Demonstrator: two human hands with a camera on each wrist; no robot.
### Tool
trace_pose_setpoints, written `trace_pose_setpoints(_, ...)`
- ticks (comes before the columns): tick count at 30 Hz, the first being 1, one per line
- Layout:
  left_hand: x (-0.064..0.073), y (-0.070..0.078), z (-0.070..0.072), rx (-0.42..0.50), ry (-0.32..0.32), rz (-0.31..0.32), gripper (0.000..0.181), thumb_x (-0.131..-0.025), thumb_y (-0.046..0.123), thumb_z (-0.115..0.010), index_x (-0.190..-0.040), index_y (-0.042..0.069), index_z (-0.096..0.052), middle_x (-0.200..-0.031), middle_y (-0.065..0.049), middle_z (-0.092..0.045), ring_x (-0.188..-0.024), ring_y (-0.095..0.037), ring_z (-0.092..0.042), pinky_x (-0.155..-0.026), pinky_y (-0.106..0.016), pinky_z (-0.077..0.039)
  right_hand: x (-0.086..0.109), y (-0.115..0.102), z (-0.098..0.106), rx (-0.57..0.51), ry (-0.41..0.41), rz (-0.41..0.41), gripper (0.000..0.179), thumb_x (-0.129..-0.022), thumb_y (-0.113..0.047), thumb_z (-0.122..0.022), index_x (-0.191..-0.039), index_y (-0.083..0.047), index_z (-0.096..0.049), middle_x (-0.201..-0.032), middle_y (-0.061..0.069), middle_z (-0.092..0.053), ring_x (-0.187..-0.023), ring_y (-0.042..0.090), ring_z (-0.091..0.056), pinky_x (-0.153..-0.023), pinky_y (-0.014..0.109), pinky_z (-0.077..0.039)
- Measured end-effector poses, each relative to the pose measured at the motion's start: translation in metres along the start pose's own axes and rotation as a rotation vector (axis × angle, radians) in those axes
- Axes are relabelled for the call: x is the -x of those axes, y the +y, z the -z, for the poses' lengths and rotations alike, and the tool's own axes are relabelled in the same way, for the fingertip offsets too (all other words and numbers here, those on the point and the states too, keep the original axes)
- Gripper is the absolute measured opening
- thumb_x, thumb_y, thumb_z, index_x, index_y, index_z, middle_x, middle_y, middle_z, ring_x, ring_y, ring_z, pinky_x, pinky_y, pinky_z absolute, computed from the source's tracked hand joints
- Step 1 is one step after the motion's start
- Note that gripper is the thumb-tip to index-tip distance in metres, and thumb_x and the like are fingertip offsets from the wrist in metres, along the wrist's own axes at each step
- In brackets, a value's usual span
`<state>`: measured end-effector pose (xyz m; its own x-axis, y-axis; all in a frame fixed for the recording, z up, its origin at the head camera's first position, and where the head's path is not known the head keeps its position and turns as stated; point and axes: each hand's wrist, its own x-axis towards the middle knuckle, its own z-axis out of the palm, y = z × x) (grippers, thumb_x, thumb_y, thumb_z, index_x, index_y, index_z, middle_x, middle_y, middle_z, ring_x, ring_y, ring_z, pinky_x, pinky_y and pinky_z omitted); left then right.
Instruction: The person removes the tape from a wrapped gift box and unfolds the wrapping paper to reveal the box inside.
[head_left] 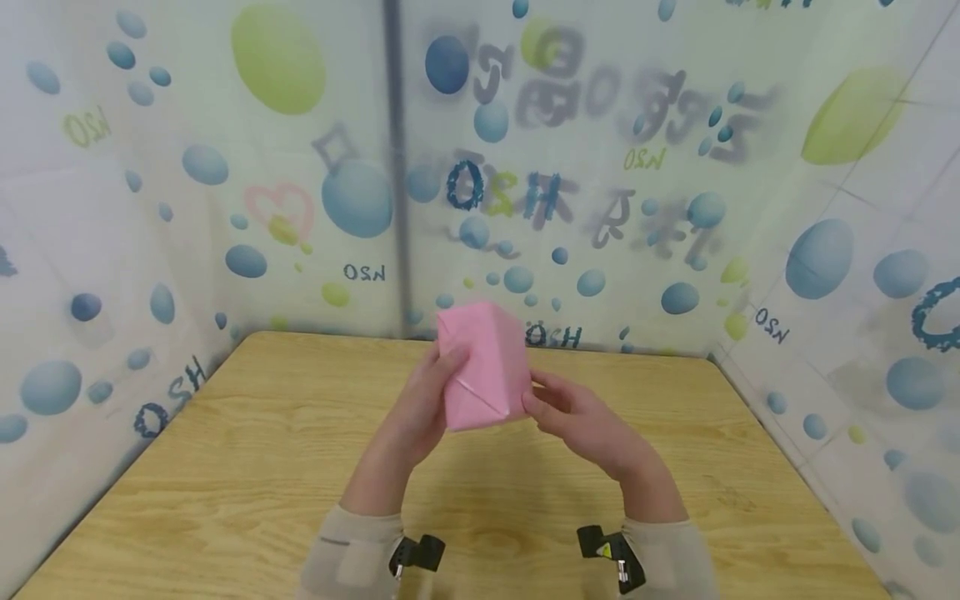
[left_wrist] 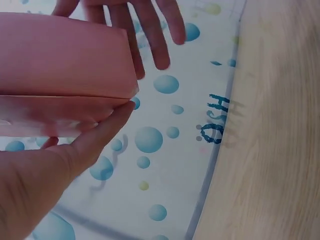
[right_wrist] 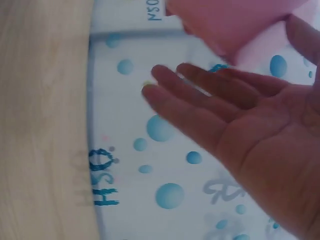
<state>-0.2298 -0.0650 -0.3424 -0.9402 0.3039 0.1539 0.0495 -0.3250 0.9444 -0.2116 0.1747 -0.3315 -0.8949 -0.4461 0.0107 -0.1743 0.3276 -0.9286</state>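
A box wrapped in pink paper [head_left: 480,354] is held up over the table, tilted, with a diagonal fold line across the face toward me. My left hand [head_left: 423,404] grips its left side, thumb on the front face and the other fingers behind it. At the lower right edge of the box, my right hand [head_left: 585,421] touches it with the thumb. In the right wrist view, the fingers [right_wrist: 195,110] of that hand stretch out loosely below the pink box [right_wrist: 225,25]. The left wrist view shows the left hand [left_wrist: 65,160] along a long edge of the box.
Under the hands lies a wooden table [head_left: 247,467]. A pale curtain [head_left: 337,125] with blue and green drops and lettering hangs behind the table and on both sides. Dark camera mounts [head_left: 416,552] sit at the light sleeves [head_left: 667,554].
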Motion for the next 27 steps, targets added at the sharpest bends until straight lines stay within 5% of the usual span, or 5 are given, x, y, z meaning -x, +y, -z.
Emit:
trace_pose_setpoints(6,0.0,-0.005,-0.004,-0.18,0.162,0.085,0.069,-0.104,0.045,-0.065,-0.161,0.023,-0.033,-0.144,-0.015,-0.059,-0.117,-0.026,-0.065,-0.09,-0.039,-0.06,0.005,-0.02,-0.002,0.134,0.124,-0.052,0.069,-0.111,-0.043,-0.054,-0.169,-0.017,-0.028,-0.17,0.013,-0.042,-0.153,0.039,-0.047,-0.12,0.06,-0.045)
trace_pose_setpoints(10,-0.001,-0.007,-0.009,-0.265,0.209,0.077,0.076,-0.1,0.047,-0.071,-0.162,0.023,-0.033,-0.153,-0.015,-0.053,-0.12,-0.03,-0.066,-0.091,-0.042,-0.062,0.009,-0.031,-0.007,0.168,0.172,-0.033,0.068,-0.11,-0.04,-0.058,-0.169,-0.023,-0.028,-0.17,0.009,-0.041,-0.151,0.037,-0.049,-0.115,0.059,-0.05)
trace_pose_setpoints(17,0.001,-0.008,-0.016,-0.362,0.3,0.039,0.091,-0.092,0.055,-0.079,-0.162,0.027,-0.03,-0.16,-0.007,-0.043,-0.128,-0.034,-0.059,-0.093,-0.043,-0.064,0.012,-0.042,-0.022,0.262,0.124,0.076,0.089,-0.103,-0.033,-0.072,-0.171,-0.017,-0.017,-0.171,0.009,-0.038,-0.149,0.038,-0.051,-0.114,0.056,-0.053)
trace_pose_setpoints(22,0.004,-0.004,-0.018,-0.467,0.345,-0.011,0.09,-0.097,0.066,-0.066,-0.166,0.025,-0.028,-0.168,-0.007,-0.038,-0.14,-0.039,-0.054,-0.101,-0.055,-0.061,0.011,-0.044,-0.03,0.348,0.114,0.149,0.099,-0.1,-0.027,-0.075,-0.171,-0.008,-0.009,-0.172,0.013,-0.035,-0.15,0.034,-0.049,-0.117,0.054,-0.05)
trace_pose_setpoints(27,0.006,0.0,-0.018,-0.488,0.375,-0.083,0.068,-0.108,0.058,-0.052,-0.165,0.022,-0.037,-0.166,-0.01,-0.044,-0.14,-0.04,-0.058,-0.104,-0.059,-0.059,0.008,-0.041,-0.031,0.345,0.199,0.089,0.1,-0.099,-0.02,-0.076,-0.171,-0.008,-0.008,-0.162,0.014,-0.045,-0.139,0.03,-0.057,-0.113,0.05,-0.055)
